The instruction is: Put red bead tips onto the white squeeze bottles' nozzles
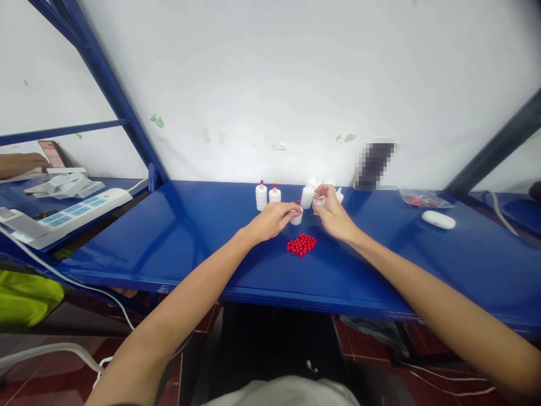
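Observation:
My left hand (274,220) is closed on a small white squeeze bottle (296,217) with a red tip, which stands upright on the blue table. Just right of it, my right hand (335,217) has its fingers curled together around something whitish, mostly hidden by the fingers. Two more white bottles with red caps, a left one (261,198) and a right one (274,195), stand behind my left hand. Between and behind my hands is a white bottle (307,198), with other white bottles partly covered. A pile of small red caps (301,245) lies in front of my hands.
On the right of the blue table (190,248) are a clear bag with red pieces (426,199) and a white oval case (438,220). A pixelated dark object (374,166) leans on the wall. At left, a power strip (76,214) lies near another person's hand (23,165).

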Action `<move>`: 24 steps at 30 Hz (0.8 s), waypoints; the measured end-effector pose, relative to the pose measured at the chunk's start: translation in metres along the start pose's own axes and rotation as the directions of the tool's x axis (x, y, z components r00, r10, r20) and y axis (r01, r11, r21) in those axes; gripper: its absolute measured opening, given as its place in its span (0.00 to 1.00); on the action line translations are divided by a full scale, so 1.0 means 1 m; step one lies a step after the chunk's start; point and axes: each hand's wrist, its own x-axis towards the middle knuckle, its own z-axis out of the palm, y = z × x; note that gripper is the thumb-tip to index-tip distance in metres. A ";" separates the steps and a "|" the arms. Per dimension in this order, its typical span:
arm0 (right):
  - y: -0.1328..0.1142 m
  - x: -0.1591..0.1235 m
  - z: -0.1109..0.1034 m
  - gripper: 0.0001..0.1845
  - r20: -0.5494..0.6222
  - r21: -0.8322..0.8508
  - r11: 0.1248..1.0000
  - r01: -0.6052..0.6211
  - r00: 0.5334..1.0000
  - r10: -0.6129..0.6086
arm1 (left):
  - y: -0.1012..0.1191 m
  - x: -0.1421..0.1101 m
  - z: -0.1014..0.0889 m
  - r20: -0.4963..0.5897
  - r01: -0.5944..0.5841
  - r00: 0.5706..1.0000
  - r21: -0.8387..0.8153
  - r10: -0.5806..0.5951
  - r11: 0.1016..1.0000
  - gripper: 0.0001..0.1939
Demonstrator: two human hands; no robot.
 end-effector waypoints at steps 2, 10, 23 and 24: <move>-0.002 -0.001 0.001 0.19 0.013 0.013 1.000 -0.009 1.000 0.008 | 0.002 0.000 -0.002 0.056 0.039 0.998 -0.018 -0.038 0.999 0.15; -0.022 -0.004 -0.001 0.18 -0.085 -0.188 0.982 0.003 0.996 -0.019 | 0.001 -0.001 -0.010 0.099 0.229 0.966 0.116 -0.240 0.967 0.36; -0.029 -0.002 0.002 0.12 -0.015 -0.288 0.933 0.218 0.973 -0.232 | 0.000 -0.003 -0.011 0.141 0.089 0.985 0.049 -0.095 0.995 0.23; -0.029 -0.001 0.003 0.12 -0.004 -0.292 0.930 0.221 0.973 -0.232 | -0.001 -0.003 -0.011 0.173 0.070 0.982 0.040 -0.076 0.997 0.22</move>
